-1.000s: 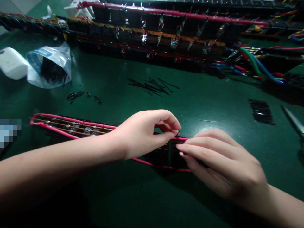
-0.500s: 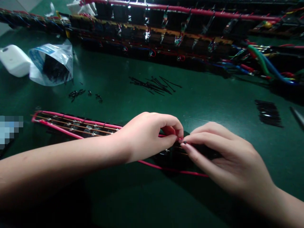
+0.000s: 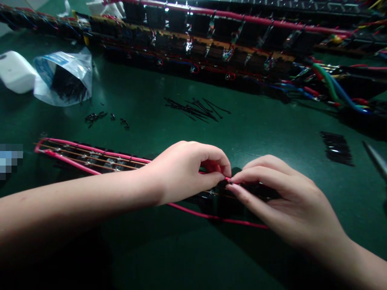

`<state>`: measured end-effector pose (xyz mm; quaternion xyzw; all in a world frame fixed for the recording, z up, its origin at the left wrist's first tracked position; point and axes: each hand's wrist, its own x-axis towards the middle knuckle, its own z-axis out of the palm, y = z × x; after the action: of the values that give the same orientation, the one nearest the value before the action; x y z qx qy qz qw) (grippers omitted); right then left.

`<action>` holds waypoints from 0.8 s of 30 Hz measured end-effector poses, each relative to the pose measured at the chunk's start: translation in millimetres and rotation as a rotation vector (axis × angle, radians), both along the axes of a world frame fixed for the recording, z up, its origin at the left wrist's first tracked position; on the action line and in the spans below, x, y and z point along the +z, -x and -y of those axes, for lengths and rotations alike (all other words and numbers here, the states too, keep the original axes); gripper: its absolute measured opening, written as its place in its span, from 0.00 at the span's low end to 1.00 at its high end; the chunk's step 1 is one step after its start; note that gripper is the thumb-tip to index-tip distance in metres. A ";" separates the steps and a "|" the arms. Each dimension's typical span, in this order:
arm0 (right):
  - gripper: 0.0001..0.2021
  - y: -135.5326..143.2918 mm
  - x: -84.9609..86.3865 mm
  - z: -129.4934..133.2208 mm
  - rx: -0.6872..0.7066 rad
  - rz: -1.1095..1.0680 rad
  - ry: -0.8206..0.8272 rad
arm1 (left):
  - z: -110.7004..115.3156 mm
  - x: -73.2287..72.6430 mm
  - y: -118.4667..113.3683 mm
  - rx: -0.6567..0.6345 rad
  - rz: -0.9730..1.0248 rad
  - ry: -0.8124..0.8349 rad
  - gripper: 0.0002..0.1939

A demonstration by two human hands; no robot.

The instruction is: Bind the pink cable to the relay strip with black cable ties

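My left hand (image 3: 193,173) is closed, its thumb and forefinger pinching the red wire (image 3: 75,162) that runs along a black strip of components (image 3: 113,163). Right beside it, the fingertips of my right hand (image 3: 281,197) are pinched on a small black piece, seemingly the end of a cable tie (image 3: 231,183) at the wire. Most of that tie is hidden by the fingers. Thin copper-coloured rods lie along the strip. A loose length of the red wire hangs in front of it, passing under my right hand.
Loose black cable ties (image 3: 198,109) lie mid-table, with a neat stack of short black strips (image 3: 337,148) at right. Small black bits (image 3: 95,117) sit near an open plastic bag (image 3: 63,78) and a white object (image 3: 16,72). A long wired assembly (image 3: 193,36) spans the back.
Both hands stay pinched at the same spot on the wire, with only a very slight shift of the fingertips. The view has shifted a little; nothing else has visibly moved.
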<state>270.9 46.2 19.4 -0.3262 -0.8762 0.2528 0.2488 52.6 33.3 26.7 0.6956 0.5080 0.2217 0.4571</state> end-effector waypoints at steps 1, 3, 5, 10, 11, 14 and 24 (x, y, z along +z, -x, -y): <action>0.02 -0.3 -0.2 -0.2 -0.002 0.000 0.004 | 0.0 0.0 0.1 -0.004 -0.003 -0.009 0.07; 0.02 -0.8 -0.9 -0.7 -0.004 -0.002 0.007 | -0.1 0.0 -0.3 -0.012 -0.009 -0.029 0.07; 0.02 -0.9 -1.7 -1.2 -0.001 -0.001 0.008 | -0.1 0.0 -0.8 -0.022 -0.011 -0.049 0.07; 0.03 1.1 -1.6 -2.3 -0.003 0.007 0.001 | 0.3 -0.1 -1.3 -0.023 -0.005 -0.072 0.07; 0.03 1.5 -1.4 -2.4 -0.004 0.008 0.001 | 0.3 -0.2 -1.3 -0.020 -0.004 -0.074 0.07; 0.03 1.6 -1.2 -2.0 -0.004 0.014 0.003 | 0.1 -0.6 -1.5 -0.018 -0.002 -0.088 0.07; 0.02 -0.2 -2.0 -1.5 0.007 -0.020 0.035 | 2.1 0.4 -1.9 -0.068 -0.029 -0.221 0.08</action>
<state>271.1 47.7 17.4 -0.3250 -0.8703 0.2722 0.2508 54.4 31.2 27.1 0.7618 0.4632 0.2506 0.3773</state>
